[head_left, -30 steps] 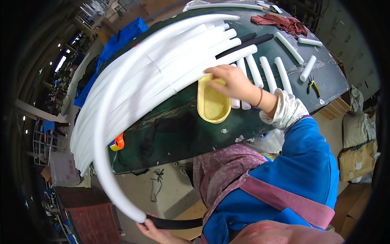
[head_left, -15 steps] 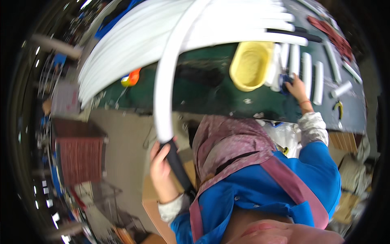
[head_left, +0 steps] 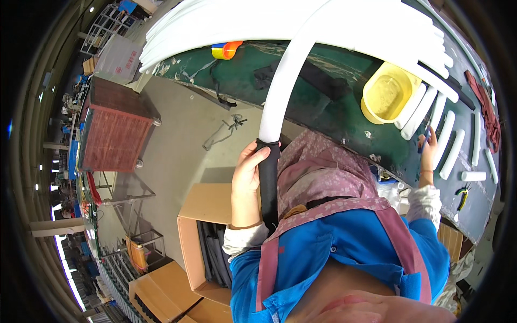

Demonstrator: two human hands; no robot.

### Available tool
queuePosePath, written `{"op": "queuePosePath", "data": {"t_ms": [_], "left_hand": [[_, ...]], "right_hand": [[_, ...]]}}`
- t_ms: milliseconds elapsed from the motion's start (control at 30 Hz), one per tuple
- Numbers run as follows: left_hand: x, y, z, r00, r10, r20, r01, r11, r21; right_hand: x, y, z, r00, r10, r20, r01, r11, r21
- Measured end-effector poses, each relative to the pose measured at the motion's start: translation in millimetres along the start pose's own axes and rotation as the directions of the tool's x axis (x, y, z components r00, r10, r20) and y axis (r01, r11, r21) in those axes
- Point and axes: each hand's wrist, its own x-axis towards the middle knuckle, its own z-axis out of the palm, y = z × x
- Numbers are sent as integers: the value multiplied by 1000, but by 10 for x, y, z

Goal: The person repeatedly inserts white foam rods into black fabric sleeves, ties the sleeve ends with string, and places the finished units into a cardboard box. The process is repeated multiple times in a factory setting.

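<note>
My left hand point(head_left: 250, 168) is wrapped round a black fabric sleeve point(head_left: 268, 183), at the place where a long white foam tube point(head_left: 280, 99) enters its upper end. The tube curves up and away over the table, and the sleeve hangs down beside my apron. Over at the table's right side, my right hand point(head_left: 428, 151) is closed on a small blue tool point(head_left: 425, 139), perhaps scissors; its exact kind is unclear. Short white tube pieces point(head_left: 444, 132) lie around that hand, and a yellow oval tub point(head_left: 383, 102) stands to its left.
Long white tubes point(head_left: 226, 24) cover the far part of the green table point(head_left: 328, 121). An orange-and-yellow roll point(head_left: 229, 50) lies at their edge. Yellow-handled pliers point(head_left: 461, 198) rest at right. An open carton point(head_left: 188, 237) with black sleeves stands at lower left; a reddish-brown cabinet point(head_left: 116, 142) is farther left.
The view has swung, shifting the table to the right in the picture. My left hand still grips the sleeve on the tube, which now hangs straighter. My right hand still has the blue tool.
</note>
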Motion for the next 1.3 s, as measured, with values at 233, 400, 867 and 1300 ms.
{"op": "queuePosePath", "data": {"t_ms": [233, 400, 867, 1300], "left_hand": [[-16, -7, 34, 998, 48, -44, -45, 996, 76], [-53, 35, 136, 987, 129, -95, -111, 979, 173], [-168, 137, 342, 984, 172, -41, -155, 953, 261], [-255, 99, 210, 999, -40, 35, 30, 971, 235]], "right_hand": [[-837, -1325, 847, 860, -281, 425, 151, 938, 313], [-1203, -1954, 1540, 343, -322, 883, 185, 944, 272], [-1294, -2519, 2181, -112, -114, 987, 462, 874, 153], [-1383, -2599, 2215, -95, -353, 931, 365, 858, 362]]}}
